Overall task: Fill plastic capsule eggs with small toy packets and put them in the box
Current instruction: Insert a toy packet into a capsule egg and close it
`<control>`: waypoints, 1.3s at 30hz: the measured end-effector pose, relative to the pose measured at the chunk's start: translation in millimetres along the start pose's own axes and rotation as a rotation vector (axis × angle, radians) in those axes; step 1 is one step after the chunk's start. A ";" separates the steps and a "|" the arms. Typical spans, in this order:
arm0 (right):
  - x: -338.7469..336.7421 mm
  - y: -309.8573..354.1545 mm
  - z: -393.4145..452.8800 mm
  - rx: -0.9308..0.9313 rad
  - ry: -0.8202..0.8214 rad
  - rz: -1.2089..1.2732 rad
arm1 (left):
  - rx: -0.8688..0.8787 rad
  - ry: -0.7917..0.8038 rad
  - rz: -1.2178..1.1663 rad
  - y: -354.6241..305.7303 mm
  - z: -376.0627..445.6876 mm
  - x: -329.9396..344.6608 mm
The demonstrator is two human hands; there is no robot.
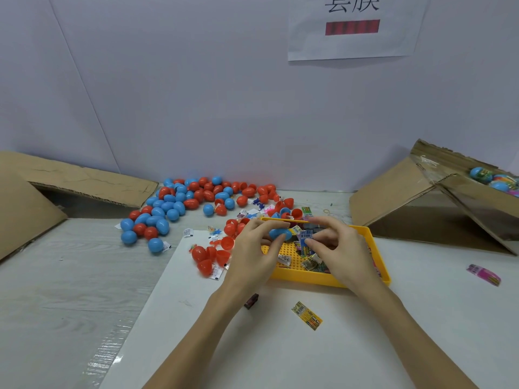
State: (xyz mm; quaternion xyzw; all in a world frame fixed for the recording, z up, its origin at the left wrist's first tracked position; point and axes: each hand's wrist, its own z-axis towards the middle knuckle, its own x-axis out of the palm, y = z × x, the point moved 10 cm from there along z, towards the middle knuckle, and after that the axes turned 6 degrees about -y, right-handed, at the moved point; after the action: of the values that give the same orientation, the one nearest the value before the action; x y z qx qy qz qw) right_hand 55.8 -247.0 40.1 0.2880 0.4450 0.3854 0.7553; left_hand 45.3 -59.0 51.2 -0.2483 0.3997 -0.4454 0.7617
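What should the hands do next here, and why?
Probably push the packet into the blue egg half. The left hand grips that half over the yellow tray, and the right hand pinches the packet right beside it, seemingly not yet inside. Closing the egg would come after.

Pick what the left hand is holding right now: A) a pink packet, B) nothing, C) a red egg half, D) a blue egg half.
D: the left hand grips a blue egg half above the yellow tray, while the right hand pinches a small packet beside it.
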 end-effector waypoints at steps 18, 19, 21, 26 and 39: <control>-9.3 -2.8 0.2 0.036 -0.091 -0.037 | -0.022 0.001 -0.009 -2.3 -2.2 4.9; -8.2 -3.0 0.6 0.045 -0.079 -0.015 | -0.029 0.001 -0.014 -2.3 -2.1 4.8; -7.1 -3.7 0.7 0.068 -0.070 0.028 | -0.039 0.017 -0.044 -3.1 -2.2 5.7; -2.6 -3.0 -0.1 0.079 -0.026 0.052 | 0.009 0.100 -0.014 -6.6 -4.6 12.8; -0.2 7.4 -2.7 -0.019 -0.046 -0.041 | 0.029 0.119 0.123 -8.8 -7.5 13.6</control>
State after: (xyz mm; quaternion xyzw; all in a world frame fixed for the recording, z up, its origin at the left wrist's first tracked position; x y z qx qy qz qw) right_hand 50.9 -242.9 44.8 0.2805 0.4298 0.3674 0.7756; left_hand 38.7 -75.2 48.2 -0.1853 0.4521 -0.4174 0.7662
